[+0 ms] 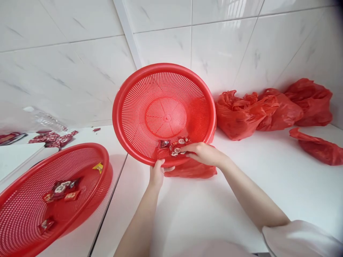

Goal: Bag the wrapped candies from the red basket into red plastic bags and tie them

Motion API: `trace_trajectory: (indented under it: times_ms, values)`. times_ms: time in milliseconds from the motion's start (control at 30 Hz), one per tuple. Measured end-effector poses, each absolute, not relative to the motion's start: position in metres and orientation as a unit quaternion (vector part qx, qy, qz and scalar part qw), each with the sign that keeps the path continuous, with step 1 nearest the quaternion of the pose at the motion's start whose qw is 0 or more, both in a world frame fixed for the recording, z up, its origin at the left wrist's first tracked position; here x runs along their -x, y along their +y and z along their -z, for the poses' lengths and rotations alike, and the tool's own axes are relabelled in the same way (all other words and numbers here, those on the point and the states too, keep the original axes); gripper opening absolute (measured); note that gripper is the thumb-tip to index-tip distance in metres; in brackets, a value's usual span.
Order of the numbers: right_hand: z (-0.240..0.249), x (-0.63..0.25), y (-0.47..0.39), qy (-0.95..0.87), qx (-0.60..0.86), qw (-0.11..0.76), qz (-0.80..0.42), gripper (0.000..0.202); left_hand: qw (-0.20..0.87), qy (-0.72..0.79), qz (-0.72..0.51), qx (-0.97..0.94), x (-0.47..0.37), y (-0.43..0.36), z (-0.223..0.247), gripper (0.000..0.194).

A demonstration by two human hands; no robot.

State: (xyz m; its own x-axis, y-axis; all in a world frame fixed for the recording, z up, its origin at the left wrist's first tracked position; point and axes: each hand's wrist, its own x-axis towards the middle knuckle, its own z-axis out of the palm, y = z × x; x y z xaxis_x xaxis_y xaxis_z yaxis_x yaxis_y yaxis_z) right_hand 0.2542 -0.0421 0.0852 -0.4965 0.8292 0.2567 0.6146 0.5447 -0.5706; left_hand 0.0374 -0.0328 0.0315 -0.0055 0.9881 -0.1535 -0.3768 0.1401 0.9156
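1. Holding the basket at its near rim with the left hand: thumb over the edge, fingers beneath. Tilted, with the open side facing the camera.

2. Reaching over the same rim, near its right side, with the right hand. Fingers close together and at the sweets; impossible to tell a pinch from a mere touch.

3. Counted only a few sweets in the basket, all low down by the near rim, beside both hands. Bare mesh across the middle and far side.

4. Judged as work in progress: sweets loose in the basket, with fingers among them. Impossible to fix the exact share done or left from this view.

5. Found left of the basket: a second basket, also tilted, with a small cluster of wrapped pieces and one yellow piece near its rim (easily spotted against all that red). Farther left, packets and a clear bottle lying by the wall.

6. Found right of the basket: bulky red bags along the wall, plus a flatter bag in front. Just below the near rim, another red bag on the counter.
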Motion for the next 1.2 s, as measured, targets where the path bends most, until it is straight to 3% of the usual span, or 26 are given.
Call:
trace_trajectory:
  times_ms: [133,500,767,833,1000,1067,1200]
  values:
    - [-0.094,-0.257,-0.045,-0.797,0.465,0.325,-0.209,0.027,0.606,0.437,-0.570,-0.341,-0.037,-0.030,-0.028,0.034]
    - [-0.086,-0.264,-0.041,-0.829,0.490,0.175,-0.208,0.021,0.527,0.457,-0.648,-0.305,-0.031,-0.021,-0.026,0.045]
    - [-0.092,-0.253,-0.047,-0.821,0.486,0.287,-0.081,0.031,0.537,0.465,-0.635,-0.303,-0.029,-0.023,-0.025,0.038]
    - [-0.088,-0.250,-0.047,-0.835,0.487,0.251,-0.046,0.038,0.570,0.458,-0.599,-0.327,-0.033,-0.028,-0.029,0.044]
    - [-0.074,-0.245,-0.047,-0.836,0.530,0.127,-0.061,0.080,0.613,0.449,-0.529,-0.378,-0.042,-0.037,-0.031,0.045]
    - [-0.075,-0.246,-0.047,-0.841,0.523,0.114,-0.079,0.075,0.609,0.454,-0.529,-0.378,-0.041,-0.036,-0.028,0.042]
    - [-0.082,-0.255,-0.045,-0.874,0.457,0.125,-0.109,0.045,0.601,0.459,-0.548,-0.357,-0.036,-0.030,-0.023,0.039]
